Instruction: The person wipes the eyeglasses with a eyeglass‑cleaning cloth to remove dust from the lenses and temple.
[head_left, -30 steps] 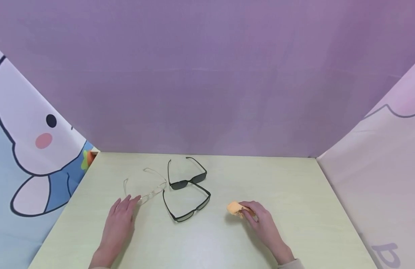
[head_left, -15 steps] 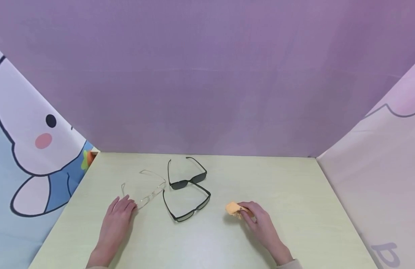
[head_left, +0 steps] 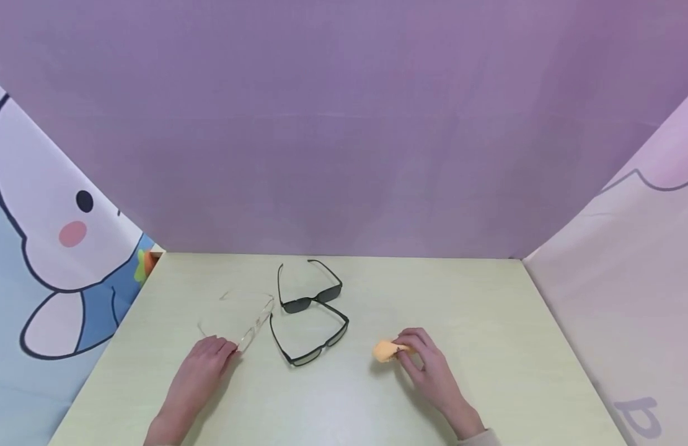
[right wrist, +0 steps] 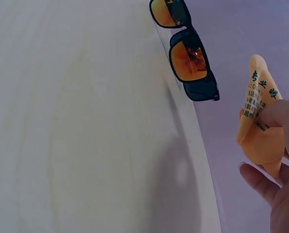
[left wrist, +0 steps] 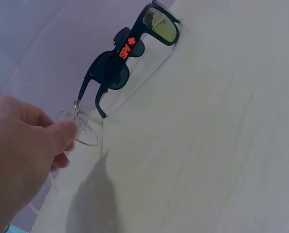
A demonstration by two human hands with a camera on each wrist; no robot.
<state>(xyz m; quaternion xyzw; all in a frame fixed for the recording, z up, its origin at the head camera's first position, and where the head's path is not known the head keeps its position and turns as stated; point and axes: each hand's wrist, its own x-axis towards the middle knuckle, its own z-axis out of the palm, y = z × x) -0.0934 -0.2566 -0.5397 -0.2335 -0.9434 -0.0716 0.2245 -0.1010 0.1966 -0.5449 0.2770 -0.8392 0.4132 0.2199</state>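
My left hand (head_left: 196, 381) pinches thin clear-rimmed eyeglasses (head_left: 246, 338) by one end of the front frame, their temples unfolded toward the back. In the left wrist view, thumb and fingers close on the rim of these eyeglasses (left wrist: 89, 138). My right hand (head_left: 435, 375) grips a crumpled orange cleaning cloth (head_left: 384, 351) between thumb and fingers, low over the table. Dark printed characters show on the cloth (right wrist: 261, 138) in the right wrist view. Between the hands lie black-framed glasses (head_left: 307, 358), temples open, and behind them black sunglasses (head_left: 297, 305).
The pale wooden table (head_left: 489, 303) meets a purple cloth backdrop (head_left: 344, 155) at its back edge. Printed curtains hang at both sides, with a cartoon figure (head_left: 87, 241) on the left one. The two black pairs touch or overlap in the head view.
The left hand has shifted its hold on the clear eyeglasses, and their temples have swung lower and nearer to me. The right hand with the cloth has drifted slightly left.
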